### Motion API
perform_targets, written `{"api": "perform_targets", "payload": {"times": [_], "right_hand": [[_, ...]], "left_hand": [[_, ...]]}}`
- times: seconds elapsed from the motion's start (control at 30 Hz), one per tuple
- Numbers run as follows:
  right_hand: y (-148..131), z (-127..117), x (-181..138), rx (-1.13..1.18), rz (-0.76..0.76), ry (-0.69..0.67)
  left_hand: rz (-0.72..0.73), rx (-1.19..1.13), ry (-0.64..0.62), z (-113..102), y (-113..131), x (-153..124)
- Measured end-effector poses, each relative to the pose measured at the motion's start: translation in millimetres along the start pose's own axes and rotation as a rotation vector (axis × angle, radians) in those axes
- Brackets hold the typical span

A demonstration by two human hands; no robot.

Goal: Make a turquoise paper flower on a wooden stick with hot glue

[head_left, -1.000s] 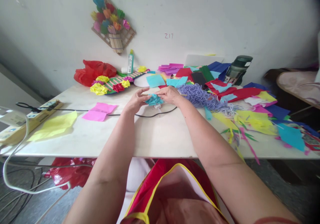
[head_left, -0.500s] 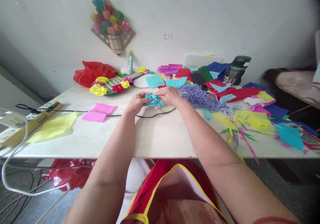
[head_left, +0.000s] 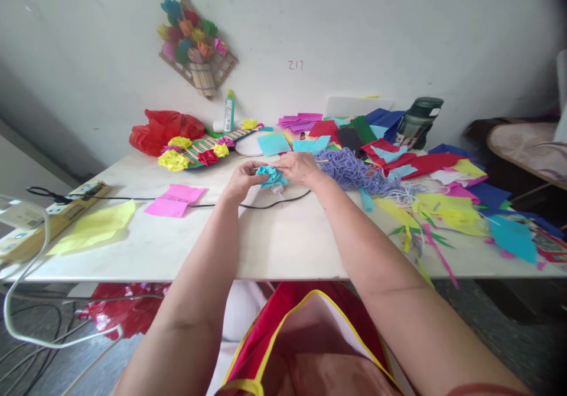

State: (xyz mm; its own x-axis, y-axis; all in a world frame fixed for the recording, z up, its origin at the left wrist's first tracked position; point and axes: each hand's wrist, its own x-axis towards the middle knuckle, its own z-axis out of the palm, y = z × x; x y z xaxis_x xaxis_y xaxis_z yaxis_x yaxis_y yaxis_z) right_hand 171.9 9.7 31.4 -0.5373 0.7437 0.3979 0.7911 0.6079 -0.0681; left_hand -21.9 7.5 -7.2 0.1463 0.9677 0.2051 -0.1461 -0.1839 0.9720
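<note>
A crumpled blue paper flower (head_left: 271, 176) is held between both hands above the white table (head_left: 283, 242). My left hand (head_left: 241, 181) pinches its left side with curled fingers. From the right, my right hand (head_left: 301, 167) closes its fingertips on the same flower. A black cable (head_left: 266, 204) runs across the table just under the hands. A pile of purple yarn (head_left: 349, 172) lies right beside my right hand.
Coloured paper sheets and scraps (head_left: 443, 201) cover the table's right side, with a dark green flask (head_left: 416, 123) behind. At the left lie a pink sheet (head_left: 176, 200), a yellow sheet (head_left: 95, 226), a power strip (head_left: 48, 210), a red bag (head_left: 163, 127), a glue bottle (head_left: 229, 111) and a paper-flower craft (head_left: 195, 151).
Both hands have kept hold of the blue paper flower and worked it slightly, the left fingers curling closer round it. Nothing else has moved.
</note>
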Motion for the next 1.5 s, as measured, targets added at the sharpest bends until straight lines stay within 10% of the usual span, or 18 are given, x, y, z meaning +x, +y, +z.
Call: {"api": "perform_targets", "payload": {"times": [0.3,1.5], "right_hand": [[-1.4,-0.7,-0.3,0.111,0.170,0.018],[6.0,2.3,1.0,0.253,0.085,0.012]], "left_hand": [[0.095,0.099,0.040,-0.3,-1.2,0.3],[0.082,0.123,-0.021,-7.4,3.0,-2.1]]}}
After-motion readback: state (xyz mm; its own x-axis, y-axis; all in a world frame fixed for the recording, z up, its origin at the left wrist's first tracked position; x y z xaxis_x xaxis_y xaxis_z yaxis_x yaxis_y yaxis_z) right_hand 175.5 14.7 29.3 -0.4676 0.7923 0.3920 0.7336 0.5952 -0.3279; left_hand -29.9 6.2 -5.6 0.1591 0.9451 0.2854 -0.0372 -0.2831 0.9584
